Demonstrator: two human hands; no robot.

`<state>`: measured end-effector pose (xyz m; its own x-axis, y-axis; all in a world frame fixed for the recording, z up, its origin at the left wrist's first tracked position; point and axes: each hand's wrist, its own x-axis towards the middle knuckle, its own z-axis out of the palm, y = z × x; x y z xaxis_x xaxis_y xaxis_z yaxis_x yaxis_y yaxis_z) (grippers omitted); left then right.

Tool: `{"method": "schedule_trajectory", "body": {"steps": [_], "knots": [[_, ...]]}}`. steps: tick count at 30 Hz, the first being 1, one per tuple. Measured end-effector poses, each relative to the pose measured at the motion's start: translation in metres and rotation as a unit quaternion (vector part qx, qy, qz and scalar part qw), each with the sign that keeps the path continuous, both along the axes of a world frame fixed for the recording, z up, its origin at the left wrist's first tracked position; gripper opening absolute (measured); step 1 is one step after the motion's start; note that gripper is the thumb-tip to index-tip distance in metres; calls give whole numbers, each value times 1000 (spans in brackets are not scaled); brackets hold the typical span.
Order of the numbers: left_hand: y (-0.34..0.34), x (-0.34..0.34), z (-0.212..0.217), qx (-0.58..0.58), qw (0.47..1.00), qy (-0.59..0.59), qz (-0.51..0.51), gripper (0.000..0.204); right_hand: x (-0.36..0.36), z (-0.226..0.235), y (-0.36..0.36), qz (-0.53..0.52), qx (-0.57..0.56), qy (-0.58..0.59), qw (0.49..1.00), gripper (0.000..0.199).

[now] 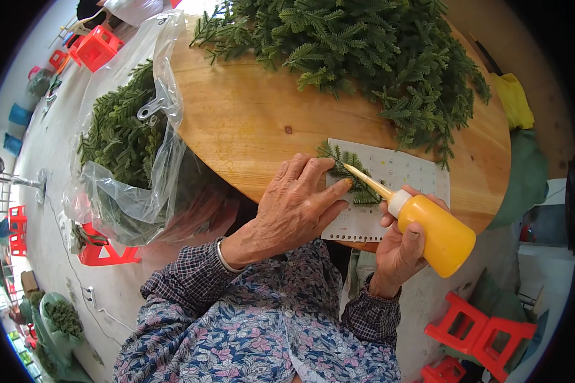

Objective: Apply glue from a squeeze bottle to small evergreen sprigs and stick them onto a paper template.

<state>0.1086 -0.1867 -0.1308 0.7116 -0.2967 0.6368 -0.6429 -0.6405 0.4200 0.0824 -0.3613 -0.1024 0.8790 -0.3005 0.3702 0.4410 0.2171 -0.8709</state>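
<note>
A small green evergreen sprig (365, 193) lies on a white printed calendar sheet (431, 185) at the front edge of the wooden table. My left hand (297, 201) reaches in from the left, its fingertips and thumb closed on the sprig and holding it down against the paper. In my right hand (399, 252) is a yellow squeeze bottle (439, 235) with a long, narrow nozzle, tilted toward the left. The nozzle tip meets the sprig between my left fingers, or hovers just above; I cannot tell which. A yellow smear shows on my left thumb.
A large heap of evergreen branches (364, 45) covers the table's (249, 121) far side. Left of the table, a clear plastic bag (118, 191) holds more branches (124, 134). Red stools (482, 335) stand at lower right, and others at left. A yellow cloth (512, 102) hangs at right.
</note>
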Motion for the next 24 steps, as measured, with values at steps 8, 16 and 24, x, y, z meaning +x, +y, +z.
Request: {"method": "schedule_trajectory", "body": {"steps": [8,16,24], "knots": [[-1,0,0,-1,1000,6,2,30,1,0,1,9,11,-2,1000,51],[-1,-1,0,-5,1000,7,2,29,-2,-1,-3,-2,17,19,1000,51],[0,-1,2,-4,1000,7,1,29,-6,1,-5,-5,11,25,1000,50]]}}
